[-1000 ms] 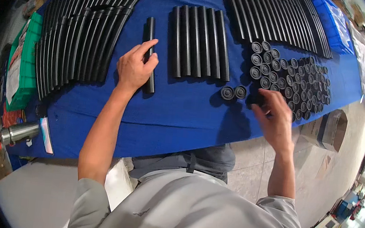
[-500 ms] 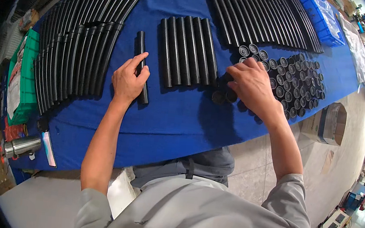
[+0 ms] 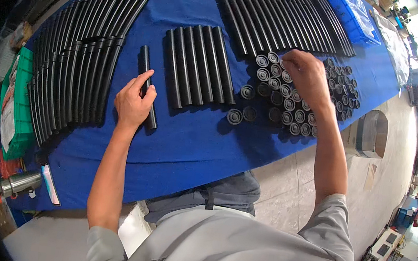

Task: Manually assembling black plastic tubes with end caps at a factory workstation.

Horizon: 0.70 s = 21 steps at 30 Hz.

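I saw left hand (image 3: 134, 102) fingers curled on a smooth black tube (image 3: 148, 85) lying on blue cloth (image 3: 193, 134) | right hand (image 3: 305, 77) fingertips bunched, pinching among round ribbed caps (image 3: 285, 95)

A single short black tube (image 3: 148, 85) lies flat on the blue cloth, its near half under the left hand (image 3: 134, 102). Beneath the right hand (image 3: 305, 77), small black round caps (image 3: 284, 103) stand clustered, apparently open-end up.
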Tool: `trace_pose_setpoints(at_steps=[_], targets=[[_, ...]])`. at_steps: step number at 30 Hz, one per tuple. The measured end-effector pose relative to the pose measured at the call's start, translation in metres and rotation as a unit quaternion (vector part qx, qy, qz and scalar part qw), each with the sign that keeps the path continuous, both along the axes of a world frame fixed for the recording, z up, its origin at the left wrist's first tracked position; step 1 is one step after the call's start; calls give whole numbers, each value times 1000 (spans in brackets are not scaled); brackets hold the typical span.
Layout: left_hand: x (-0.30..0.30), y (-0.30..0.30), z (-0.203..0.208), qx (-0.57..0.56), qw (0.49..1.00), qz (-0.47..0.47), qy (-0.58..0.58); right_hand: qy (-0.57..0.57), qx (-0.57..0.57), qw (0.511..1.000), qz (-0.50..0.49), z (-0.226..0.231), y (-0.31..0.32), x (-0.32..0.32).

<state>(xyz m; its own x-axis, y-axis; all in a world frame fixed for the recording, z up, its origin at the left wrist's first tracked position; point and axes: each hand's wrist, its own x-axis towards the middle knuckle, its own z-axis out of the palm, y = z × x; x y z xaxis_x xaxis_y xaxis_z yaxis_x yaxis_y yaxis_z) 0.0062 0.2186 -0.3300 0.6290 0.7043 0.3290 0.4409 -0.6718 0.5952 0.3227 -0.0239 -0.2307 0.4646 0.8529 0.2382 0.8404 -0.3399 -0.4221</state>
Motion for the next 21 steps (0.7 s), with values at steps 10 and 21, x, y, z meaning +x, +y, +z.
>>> trace_pose_setpoints(at_steps=[10,21], targets=[[-2,3,-3,2,1000,11,10,-122,22,992,18,-18,29,-6],[0,-1,0,-12,1000,12,7,-81,-98,990,-66,-40,5,7]])
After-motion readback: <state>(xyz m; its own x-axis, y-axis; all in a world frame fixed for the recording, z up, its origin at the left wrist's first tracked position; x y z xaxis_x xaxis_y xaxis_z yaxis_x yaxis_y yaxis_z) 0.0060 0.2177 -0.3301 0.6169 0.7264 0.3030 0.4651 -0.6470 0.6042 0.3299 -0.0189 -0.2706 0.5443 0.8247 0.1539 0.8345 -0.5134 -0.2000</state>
